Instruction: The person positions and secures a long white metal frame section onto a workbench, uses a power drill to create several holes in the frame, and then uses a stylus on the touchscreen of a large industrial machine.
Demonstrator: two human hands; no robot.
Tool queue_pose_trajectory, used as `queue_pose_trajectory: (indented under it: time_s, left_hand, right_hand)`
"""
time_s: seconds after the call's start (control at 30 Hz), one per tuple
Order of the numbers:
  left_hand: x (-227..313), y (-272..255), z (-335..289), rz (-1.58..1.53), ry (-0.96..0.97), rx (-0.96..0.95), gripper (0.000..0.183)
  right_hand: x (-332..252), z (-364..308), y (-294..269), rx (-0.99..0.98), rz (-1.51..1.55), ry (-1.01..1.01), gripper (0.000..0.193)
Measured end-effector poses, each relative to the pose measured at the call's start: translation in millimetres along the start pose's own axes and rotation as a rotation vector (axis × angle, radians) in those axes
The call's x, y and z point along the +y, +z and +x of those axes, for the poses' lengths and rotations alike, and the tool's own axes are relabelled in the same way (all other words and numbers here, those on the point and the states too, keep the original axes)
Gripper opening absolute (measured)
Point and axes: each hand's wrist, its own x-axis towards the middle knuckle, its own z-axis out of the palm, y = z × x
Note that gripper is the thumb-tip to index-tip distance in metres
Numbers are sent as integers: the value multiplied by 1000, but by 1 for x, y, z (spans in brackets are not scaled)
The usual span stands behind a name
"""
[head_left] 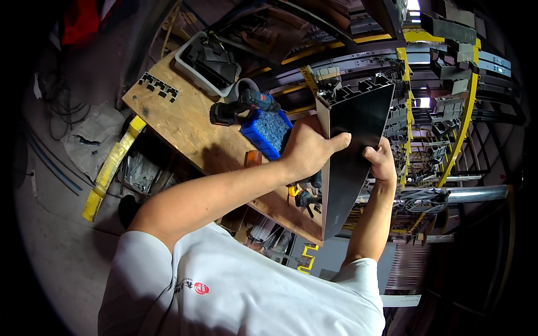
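Note:
Between my two hands I hold up a long dark aluminium profile, with its cut, many-chambered end turned up and away from me. My left hand grips its left side, thumb lying across the black face and fingers hidden behind. On the right edge, my right hand is closed with its thumb against the same face. Left of the profile, a cordless drill lies by a blue bin full of small metal screws. Another tool with a yellow part is partly hidden below my left forearm.
The wooden workbench carries small black profile pieces and a grey tub of dark parts at its far end. Racks with yellow posts hold many profiles on the right. A yellow metal leg stands left of the bench.

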Motion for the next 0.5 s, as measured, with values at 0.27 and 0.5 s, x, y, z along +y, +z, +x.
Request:
queue_pose_trajectory:
  time_s: [0.27,0.5]
  left_hand:
    - [-2,-8,-5,-57,31,29,23]
    - [-10,-46,-13,2,-19,-33,30]
  right_hand:
    - [-5,-5,18,22,-7,-25,55]
    - [3,-4,50,58,-45,-42,50]
